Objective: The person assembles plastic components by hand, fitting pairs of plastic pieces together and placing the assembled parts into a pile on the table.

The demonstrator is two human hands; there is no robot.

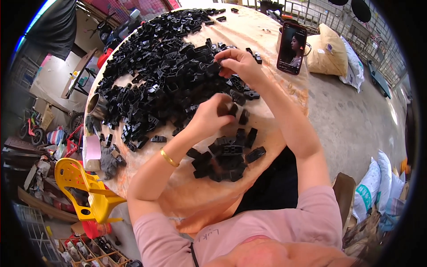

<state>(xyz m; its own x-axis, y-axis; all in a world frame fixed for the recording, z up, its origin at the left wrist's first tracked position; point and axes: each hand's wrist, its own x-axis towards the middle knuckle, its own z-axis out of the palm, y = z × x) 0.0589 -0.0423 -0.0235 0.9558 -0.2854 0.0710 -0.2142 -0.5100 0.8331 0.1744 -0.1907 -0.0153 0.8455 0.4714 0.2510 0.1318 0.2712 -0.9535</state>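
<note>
A large heap of small black plastic parts [160,71] covers much of the cloth-covered table. At the heap's right side my right hand [242,66] pinches a black plastic part between thumb and fingertips. Closer to me, my left hand [212,116] curls its fingers around another black plastic part [231,110]; it is slightly blurred. A gold bangle [169,158] circles my left wrist. Just in front of my body lies a smaller cluster of black parts [231,151], apart from the main heap.
A phone [291,49] stands upright at the table's right edge. On the left edge are a metal cup [97,106] and a grey cloth-like bundle [111,162]. A yellow plastic chair [89,191] stands at left. Sacks [327,51] rest on the floor beyond the phone, others [369,187] at right.
</note>
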